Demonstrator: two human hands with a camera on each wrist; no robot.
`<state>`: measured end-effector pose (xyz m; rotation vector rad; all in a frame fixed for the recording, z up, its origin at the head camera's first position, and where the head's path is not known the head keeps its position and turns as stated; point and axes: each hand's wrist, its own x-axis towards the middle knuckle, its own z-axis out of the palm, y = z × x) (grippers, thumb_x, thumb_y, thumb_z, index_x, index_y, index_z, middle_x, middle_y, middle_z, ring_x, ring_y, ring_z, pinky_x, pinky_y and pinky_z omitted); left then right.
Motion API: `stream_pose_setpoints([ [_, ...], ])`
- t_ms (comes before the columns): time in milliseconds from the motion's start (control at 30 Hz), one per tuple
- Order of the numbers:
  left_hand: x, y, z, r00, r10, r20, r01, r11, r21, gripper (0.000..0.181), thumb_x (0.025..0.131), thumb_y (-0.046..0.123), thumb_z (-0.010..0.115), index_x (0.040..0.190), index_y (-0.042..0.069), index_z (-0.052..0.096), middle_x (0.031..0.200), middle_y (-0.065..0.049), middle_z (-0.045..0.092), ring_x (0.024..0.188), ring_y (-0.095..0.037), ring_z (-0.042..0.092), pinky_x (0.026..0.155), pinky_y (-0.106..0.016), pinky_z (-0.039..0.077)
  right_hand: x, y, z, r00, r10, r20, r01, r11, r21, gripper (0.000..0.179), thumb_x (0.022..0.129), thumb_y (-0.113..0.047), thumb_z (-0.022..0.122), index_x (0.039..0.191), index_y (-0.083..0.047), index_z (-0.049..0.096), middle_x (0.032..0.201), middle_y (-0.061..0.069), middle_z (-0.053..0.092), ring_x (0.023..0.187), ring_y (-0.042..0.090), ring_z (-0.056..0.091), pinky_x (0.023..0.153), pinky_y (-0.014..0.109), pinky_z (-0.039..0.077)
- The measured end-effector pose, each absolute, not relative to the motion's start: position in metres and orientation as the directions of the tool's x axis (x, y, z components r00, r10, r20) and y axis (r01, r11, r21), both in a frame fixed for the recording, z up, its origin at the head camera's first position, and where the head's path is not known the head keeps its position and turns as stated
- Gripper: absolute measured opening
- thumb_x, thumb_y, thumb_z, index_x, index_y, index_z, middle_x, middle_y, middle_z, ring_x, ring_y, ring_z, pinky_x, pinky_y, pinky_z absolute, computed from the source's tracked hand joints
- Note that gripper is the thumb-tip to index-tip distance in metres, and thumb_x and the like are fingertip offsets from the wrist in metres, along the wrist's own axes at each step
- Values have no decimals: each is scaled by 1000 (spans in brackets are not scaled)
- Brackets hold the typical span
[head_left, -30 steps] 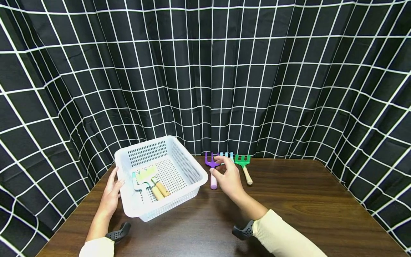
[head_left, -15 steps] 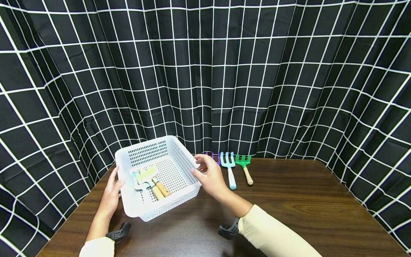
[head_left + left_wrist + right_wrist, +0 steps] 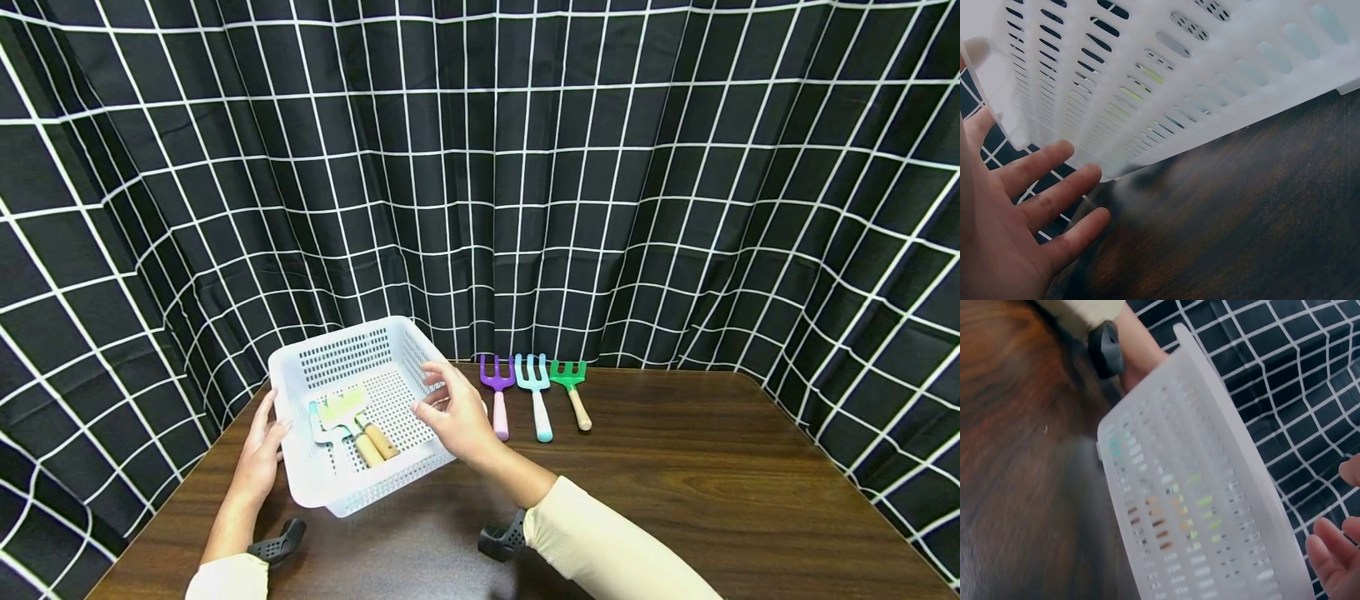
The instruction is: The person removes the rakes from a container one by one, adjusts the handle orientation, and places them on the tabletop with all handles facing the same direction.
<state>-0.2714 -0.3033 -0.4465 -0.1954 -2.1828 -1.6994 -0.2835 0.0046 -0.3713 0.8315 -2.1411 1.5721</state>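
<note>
A gridded curtain (image 3: 480,179) walls this wooden table (image 3: 712,475) into a booth.

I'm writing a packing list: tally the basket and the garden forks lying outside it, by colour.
White basket: 1
Purple fork: 1
Light blue fork: 1
Green fork: 1
Total: 4

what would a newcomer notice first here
Probably the white perforated plastic basket, at the left of the brown wooden table. Then the pink-handled purple fork, white-handled blue fork and beige-handled green fork lined up to the basket's right, before a white-gridded black curtain.
</note>
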Motion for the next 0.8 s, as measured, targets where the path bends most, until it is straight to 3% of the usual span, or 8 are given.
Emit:
stream_pose_setpoints([
  [100, -272, -302, -447, -925, -113, 362, 323, 266, 908, 57, 106, 21, 34, 156, 9, 9, 119, -16, 50, 94, -3, 57, 69, -25, 48, -281, 0, -372, -749, -257, 611, -658, 179, -731, 50, 80, 2, 71, 128, -3, 56, 107, 13, 59, 82, 26, 66, 73, 41, 53],
  [167, -272, -302, -447, -925, -116, 363, 322, 270, 908, 57, 106, 21, 34, 156, 10, 9, 118, -18, 49, 93, -3, 57, 69, -25, 48, -279, -4, -372, -743, -271, 612, -663, 172, -729, 50, 81, 2, 71, 128, -4, 55, 108, 13, 59, 84, 25, 66, 74, 42, 53],
  [467, -272, -305, -447, -922, -111, 371, 334, 257, 907, 58, 106, 20, 36, 156, 9, 9, 109, 9, 57, 93, -4, 58, 69, -24, 47, -276, -21, -366, -787, -377, 488, -591, 238, -771, 53, 82, -4, 73, 132, -10, 55, 117, 11, 57, 89, 21, 67, 75, 27, 51],
  [633, -272, -305, -447, -926, -115, 360, 321, 263, 910, 59, 106, 22, 36, 157, 11, 8, 108, 14, 56, 95, -3, 57, 71, -23, 47, -282, -23, -362, -798, -455, 395, -561, 321, -763, 52, 83, -9, 75, 131, -10, 56, 120, 12, 60, 90, 19, 67, 72, 24, 49],
  [800, -272, -306, -447, -926, -108, 361, 324, 262, 909, 58, 106, 21, 36, 157, 11, 9, 108, 14, 57, 93, -2, 57, 70, -24, 47, -288, -22, -357, -770, -571, 283, -551, 373, -747, 53, 85, -14, 74, 135, -9, 54, 123, 12, 61, 99, 18, 63, 78, 26, 48],
])
